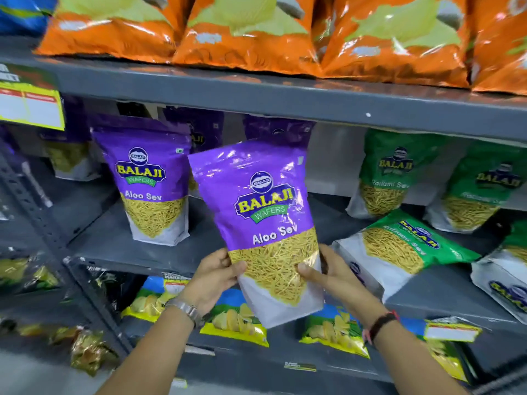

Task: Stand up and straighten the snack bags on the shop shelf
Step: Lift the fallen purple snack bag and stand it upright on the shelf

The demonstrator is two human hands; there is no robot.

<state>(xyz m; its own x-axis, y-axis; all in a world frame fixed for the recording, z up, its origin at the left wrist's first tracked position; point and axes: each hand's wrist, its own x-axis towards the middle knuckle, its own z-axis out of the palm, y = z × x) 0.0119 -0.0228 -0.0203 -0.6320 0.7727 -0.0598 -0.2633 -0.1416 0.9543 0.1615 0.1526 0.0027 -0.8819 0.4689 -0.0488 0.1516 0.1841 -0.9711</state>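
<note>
I hold a purple Aloo Sev bag (262,212) upright and slightly tilted in front of the middle shelf (119,246). My left hand (212,276) grips its lower left edge and my right hand (328,273) grips its lower right edge. Another purple Aloo Sev bag (148,178) stands upright on the shelf to the left. More purple bags stand behind, partly hidden. A green Ratlami Sev bag (399,249) lies flat on the shelf to the right. Two green bags (385,175) (479,189) stand behind it.
Orange chip bags (251,32) fill the upper shelf (256,95). Yellow and blue chip bags (233,317) lie on the shelf below. A yellow price tag (30,105) hangs at the left. Another white-bottomed bag (504,280) lies at the right edge.
</note>
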